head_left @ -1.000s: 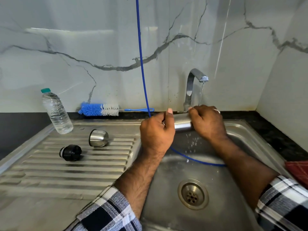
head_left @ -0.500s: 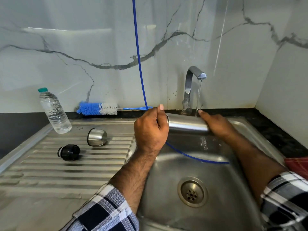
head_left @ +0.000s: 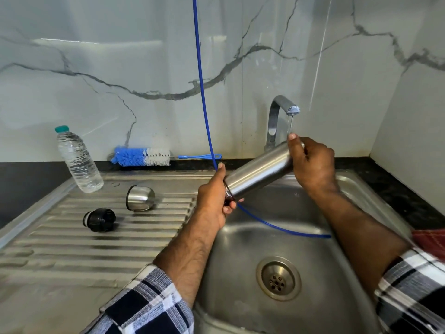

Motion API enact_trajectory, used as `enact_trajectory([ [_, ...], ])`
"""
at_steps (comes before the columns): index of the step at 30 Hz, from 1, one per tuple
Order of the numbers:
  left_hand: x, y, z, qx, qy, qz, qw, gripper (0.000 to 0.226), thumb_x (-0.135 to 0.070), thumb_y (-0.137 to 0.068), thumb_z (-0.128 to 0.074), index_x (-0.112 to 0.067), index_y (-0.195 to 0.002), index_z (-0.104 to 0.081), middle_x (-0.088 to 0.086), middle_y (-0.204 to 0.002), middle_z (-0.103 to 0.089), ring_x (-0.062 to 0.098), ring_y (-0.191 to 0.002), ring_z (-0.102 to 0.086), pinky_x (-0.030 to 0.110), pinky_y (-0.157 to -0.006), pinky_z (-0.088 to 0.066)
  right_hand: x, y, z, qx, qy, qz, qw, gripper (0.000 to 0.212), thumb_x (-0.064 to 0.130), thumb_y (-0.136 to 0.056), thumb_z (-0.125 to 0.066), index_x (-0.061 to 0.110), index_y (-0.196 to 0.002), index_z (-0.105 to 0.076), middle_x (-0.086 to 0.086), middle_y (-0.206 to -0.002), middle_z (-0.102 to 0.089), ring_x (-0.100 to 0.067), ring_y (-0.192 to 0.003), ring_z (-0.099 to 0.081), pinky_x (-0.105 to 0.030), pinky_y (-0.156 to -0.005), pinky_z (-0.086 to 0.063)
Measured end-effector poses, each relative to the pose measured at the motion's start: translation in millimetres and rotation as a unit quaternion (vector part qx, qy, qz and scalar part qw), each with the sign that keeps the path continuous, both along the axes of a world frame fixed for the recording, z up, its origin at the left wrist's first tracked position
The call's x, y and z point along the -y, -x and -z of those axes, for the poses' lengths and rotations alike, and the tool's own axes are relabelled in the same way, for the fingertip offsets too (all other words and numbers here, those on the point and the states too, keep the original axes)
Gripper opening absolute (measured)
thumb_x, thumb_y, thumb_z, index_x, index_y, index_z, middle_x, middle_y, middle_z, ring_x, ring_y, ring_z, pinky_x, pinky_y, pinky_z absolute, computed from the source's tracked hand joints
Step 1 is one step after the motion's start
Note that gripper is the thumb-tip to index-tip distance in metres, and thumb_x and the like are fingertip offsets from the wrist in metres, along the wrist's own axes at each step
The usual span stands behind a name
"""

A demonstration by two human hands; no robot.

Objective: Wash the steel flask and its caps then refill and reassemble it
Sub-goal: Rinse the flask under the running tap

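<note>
The flask (head_left: 258,174) is held over the sink (head_left: 375,203), tilted, its upper end up to the right under the tap (head_left: 280,109) and its lower end down to the left. A thin stream of water falls from the tap onto the right hand's fingertip at that upper end. The right hand (head_left: 313,165) wraps the upper end, fingers curled round it, the wrist bent and the forearm running down to the right into a checked sleeve (head_left: 414,290). The left hand (head_left: 213,201) grips the lower end, thumb pointing up beside the flask, fingers curled under it; which end is the mouth cannot be told. Its forearm rises from a checked cuff at the bottom edge.

A blue cord (head_left: 201,80) hangs from above, passes behind the left hand and trails across the basin. The drain (head_left: 278,278) lies below the flask.

On the ribbed drainboard (head_left: 72,249) to the left, well apart from the flask, lie the steel cap (head_left: 140,198) on its side and the black cap (head_left: 99,219) near it. A water bottle (head_left: 78,162) stands upright at the back left, and a brush (head_left: 144,156) lies along the wall.
</note>
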State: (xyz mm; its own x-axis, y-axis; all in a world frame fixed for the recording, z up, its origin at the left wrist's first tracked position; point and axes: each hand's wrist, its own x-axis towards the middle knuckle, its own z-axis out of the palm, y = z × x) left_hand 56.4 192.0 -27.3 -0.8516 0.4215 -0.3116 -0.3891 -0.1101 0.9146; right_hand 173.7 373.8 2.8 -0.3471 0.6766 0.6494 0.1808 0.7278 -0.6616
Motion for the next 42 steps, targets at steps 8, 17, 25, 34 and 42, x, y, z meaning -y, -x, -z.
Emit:
enact_trajectory([
  [8,-2,1,-2,-0.341,0.084,-0.131,0.927,0.078,-0.087,-0.086,-0.056,-0.012,-0.068,-0.069,0.007,-0.051,-0.057,0.032,-0.045,-0.062,0.044,-0.051,-0.059,-5,-3,-3,-0.011,0.135,0.07,0.988,0.037,0.05,-0.096,-0.074,0.014,-0.093,-0.08,-0.001,-0.082,-0.074,-0.024,-0.083,-0.071,-0.028,-0.082,-0.05],
  [17,-4,-6,-5,-0.215,0.026,-0.144,0.966,0.059,-0.064,-0.094,-0.068,-0.009,-0.073,-0.071,0.003,-0.061,-0.063,0.02,-0.037,-0.055,0.024,-0.039,-0.042,-1,4,0,-0.045,0.353,-0.187,0.916,0.034,0.043,-0.106,-0.06,0.015,-0.124,-0.068,-0.01,-0.116,-0.073,-0.029,-0.106,-0.075,-0.045,-0.088,-0.065],
  [25,-8,-27,4,-0.185,0.022,0.117,0.975,0.038,-0.044,-0.097,-0.075,-0.011,-0.113,-0.066,0.015,-0.099,-0.078,0.03,-0.069,-0.076,0.031,-0.05,-0.059,-7,1,3,-0.118,0.497,-0.22,0.831,0.073,0.018,-0.085,-0.084,0.02,-0.146,-0.046,-0.014,-0.129,-0.068,-0.037,-0.114,-0.07,-0.05,-0.075,-0.065],
  [34,-17,-41,17,-0.224,0.074,0.271,0.933,0.062,-0.025,-0.077,-0.095,-0.02,-0.129,-0.061,0.003,-0.119,-0.075,0.023,-0.107,-0.076,0.047,-0.088,-0.066,0,2,3,-0.107,0.423,-0.197,0.878,0.033,0.033,-0.101,-0.066,0.026,-0.133,-0.063,-0.003,-0.121,-0.073,-0.027,-0.115,-0.069,-0.05,-0.098,-0.057],
  [42,-9,-41,8,-0.093,0.014,0.4,0.912,0.027,-0.013,-0.098,-0.073,-0.013,-0.124,-0.068,0.008,-0.103,-0.076,0.025,-0.094,-0.073,0.046,-0.083,-0.063,-7,-15,4,-0.042,0.458,-0.189,0.868,0.048,0.054,-0.092,-0.069,0.018,-0.124,-0.068,-0.01,-0.114,-0.073,-0.031,-0.111,-0.068,-0.043,-0.091,-0.055],
])
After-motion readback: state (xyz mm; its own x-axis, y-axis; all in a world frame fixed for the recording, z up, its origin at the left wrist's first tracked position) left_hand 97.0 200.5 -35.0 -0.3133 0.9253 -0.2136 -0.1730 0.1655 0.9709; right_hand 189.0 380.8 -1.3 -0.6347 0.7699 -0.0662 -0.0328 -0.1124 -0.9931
